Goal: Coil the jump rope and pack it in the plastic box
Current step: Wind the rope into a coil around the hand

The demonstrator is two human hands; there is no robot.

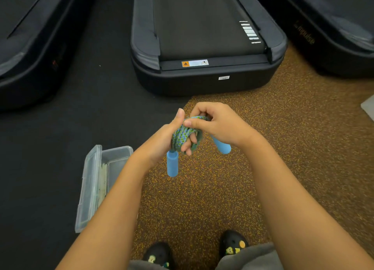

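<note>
The jump rope (183, 135), a green and blue braided cord, is wound in several turns around the fingers of my left hand (169, 137). One blue handle (172, 164) hangs below that hand. My right hand (218, 124) pinches the cord at the top of the coil, and the second blue handle (221, 145) sticks out beneath its palm. The clear plastic box (113, 158) lies open on the floor at lower left, its lid (89, 186) folded out to the left; my left forearm hides part of it.
A black treadmill (204, 77) stands directly ahead, with two more at the far left (30, 67) and far right (334, 43). The floor is black mat on the left and speckled brown rubber on the right. My black shoes (232, 244) show at the bottom.
</note>
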